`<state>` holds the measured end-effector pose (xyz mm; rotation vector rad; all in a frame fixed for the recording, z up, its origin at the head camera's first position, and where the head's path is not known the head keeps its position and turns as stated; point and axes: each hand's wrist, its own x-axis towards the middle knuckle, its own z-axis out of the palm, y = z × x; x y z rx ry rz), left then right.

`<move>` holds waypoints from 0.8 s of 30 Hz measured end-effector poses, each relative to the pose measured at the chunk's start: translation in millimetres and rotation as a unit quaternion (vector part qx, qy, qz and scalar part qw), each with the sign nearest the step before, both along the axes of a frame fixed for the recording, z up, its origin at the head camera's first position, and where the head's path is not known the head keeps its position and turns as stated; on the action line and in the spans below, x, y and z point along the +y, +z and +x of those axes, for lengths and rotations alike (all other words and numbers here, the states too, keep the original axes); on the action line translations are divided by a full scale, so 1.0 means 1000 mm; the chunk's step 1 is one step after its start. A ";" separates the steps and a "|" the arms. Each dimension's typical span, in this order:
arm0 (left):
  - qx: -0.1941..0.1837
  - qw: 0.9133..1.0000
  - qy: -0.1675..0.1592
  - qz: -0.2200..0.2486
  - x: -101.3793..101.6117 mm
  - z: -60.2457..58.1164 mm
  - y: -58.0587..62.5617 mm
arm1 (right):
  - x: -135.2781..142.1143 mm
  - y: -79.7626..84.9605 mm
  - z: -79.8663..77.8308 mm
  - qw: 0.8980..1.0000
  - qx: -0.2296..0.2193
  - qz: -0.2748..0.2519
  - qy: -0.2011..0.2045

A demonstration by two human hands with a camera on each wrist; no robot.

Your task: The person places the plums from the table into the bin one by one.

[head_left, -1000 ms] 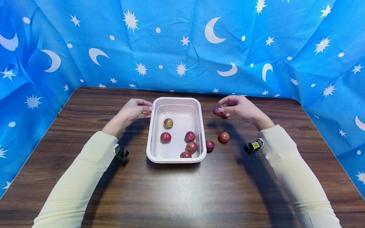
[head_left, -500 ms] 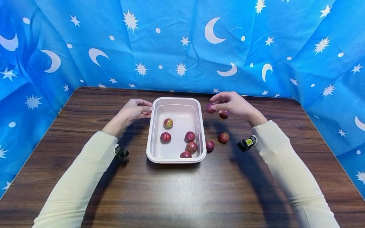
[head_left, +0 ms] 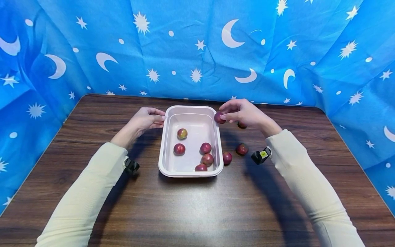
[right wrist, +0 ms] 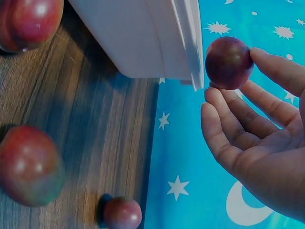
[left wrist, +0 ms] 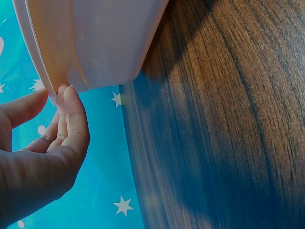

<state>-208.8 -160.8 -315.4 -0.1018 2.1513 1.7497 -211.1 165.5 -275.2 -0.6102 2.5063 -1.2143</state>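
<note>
Seems past halfway: counts five plums (head_left: 207,159) in the tub (head_left: 185,174), two near 10 and 8 o'clock, three from 4 to 5. With the right hand (head_left: 247,113), pinches a held plum (head_left: 219,118) between thumb and fingertips at the tub's 2 o'clock, not yet inside; leaves three loose plums (head_left: 242,149) on the counter (head_left: 191,212), between 2 and 4. With the left hand (head_left: 145,120), pinches the rim (head_left: 164,120) at 10. From the head view alone, gives the tub's inside; from the right wrist, reveals a narrow gap between held plum and rim, overlapping from above; from the left wrist, shows thumb and fingers gripping either side of the rim, without any plum.
</note>
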 end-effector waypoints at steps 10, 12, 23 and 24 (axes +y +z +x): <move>-0.003 1.000 0.001 -0.001 0.001 0.001 0.000 | -0.011 -0.004 0.001 1.000 -0.009 -0.012 0.019; -0.003 1.000 0.001 0.000 0.001 0.001 0.000 | -0.012 -0.004 0.002 1.000 -0.008 -0.015 0.017; -0.002 1.000 0.003 -0.004 0.001 0.000 0.000 | -0.020 -0.005 0.008 0.999 -0.018 -0.035 0.006; -0.001 1.000 0.004 -0.003 0.001 0.000 0.000 | -0.020 -0.005 0.008 0.999 -0.019 -0.036 0.006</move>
